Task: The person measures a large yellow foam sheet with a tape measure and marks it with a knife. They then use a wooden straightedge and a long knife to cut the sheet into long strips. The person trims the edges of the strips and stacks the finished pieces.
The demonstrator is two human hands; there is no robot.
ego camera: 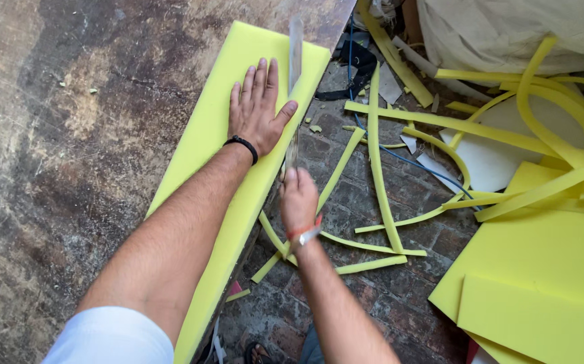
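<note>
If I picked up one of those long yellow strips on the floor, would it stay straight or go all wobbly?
Probably wobbly: the yellow strips already lie bent and looped over the brick floor. They look like thin foam, so likely very light and squashy, not breakable.

One yellow foam slab (238,135) lies on one worn table (69,168), with two hands, one long blade (295,61), and many yellow foam strips (379,168) right.

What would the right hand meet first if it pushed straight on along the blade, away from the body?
Likely the left hand's thumb, spread beside the long blade the right hand grips; the left hand lies flat on the yellow foam sheet. Depth is unclear.
</note>
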